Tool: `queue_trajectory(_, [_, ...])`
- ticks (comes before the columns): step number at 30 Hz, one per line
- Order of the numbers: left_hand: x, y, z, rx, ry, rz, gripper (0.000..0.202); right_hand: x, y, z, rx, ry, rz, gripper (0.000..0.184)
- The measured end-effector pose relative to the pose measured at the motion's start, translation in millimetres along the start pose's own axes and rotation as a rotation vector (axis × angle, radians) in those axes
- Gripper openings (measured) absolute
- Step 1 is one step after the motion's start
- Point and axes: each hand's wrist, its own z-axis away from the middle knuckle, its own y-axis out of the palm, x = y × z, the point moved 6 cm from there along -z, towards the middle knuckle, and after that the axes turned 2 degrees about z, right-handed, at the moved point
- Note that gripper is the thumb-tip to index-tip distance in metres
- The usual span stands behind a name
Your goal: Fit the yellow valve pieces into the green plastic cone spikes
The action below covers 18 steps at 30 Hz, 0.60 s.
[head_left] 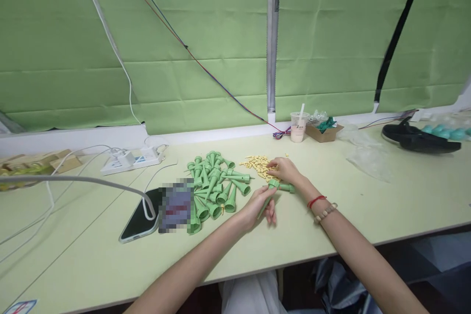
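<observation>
A pale yellow-green bench runs along a wall of green blinds, with a grey upright strip between two of the panels. Red and blue wires slant down across the blinds to a small bundle at the back edge. Over to the left, a white power strip sits amid loose cables, and a dark-screened phone lies nearer the front.

The person's left hand has its fingers closed around one green cone, its collar end up and its narrow body slanting down across the palm. Just beyond those fingers, a second cone lies on the bench beneath the right wrist. The right hand reaches down to the near right edge of a scatter of small yellow pieces; I can't tell from here whether its fingers have pinched one. To the left of both hands is a heap of green cones, many with their hollow ends showing.

Behind the right hand stands a clear cup with a pale pink drink and a white straw. Beside it, an open cardboard box holds something crumpled and teal. Farther right are clear plastic bags and a black shoe.
</observation>
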Motion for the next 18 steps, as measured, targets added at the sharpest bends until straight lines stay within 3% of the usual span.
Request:
queue_trajectory(5, [2.8,4.0,2.4,0.058,-0.016,0.025,0.039,2.7,-2.5,1.1,-0.009,0.042,0.061,0.02])
queue_trajectory(8, [6.2,20.1,13.2,0.274,-0.094,-0.022,0.034,14.6,-11.8,1.8,-0.112,0.003,-0.037,0.021])
queue_trajectory(11, [8.3,42.0,32.1,0.599,-0.249,-0.083,0.034,54.1,-16.9,6.0,-0.1,-0.167,-0.331,0.024])
queue_trajectory(13, [7.8,53.5,44.6,0.794,-0.337,-0.122,0.033,94.8,-9.9,12.9,0.085,-0.349,-0.47,0.026])
queue_trajectory(16, [13.1,64.6,58.9,1.037,-0.46,-0.183,0.028,148.5,2.3,25.8,0.233,-0.581,-0.361,0.029])
queue_trajectory(18, [20.9,65.4,57.5,1.065,-0.452,-0.23,0.029,169.8,11.1,29.2,0.215,-0.657,-0.171,0.033])
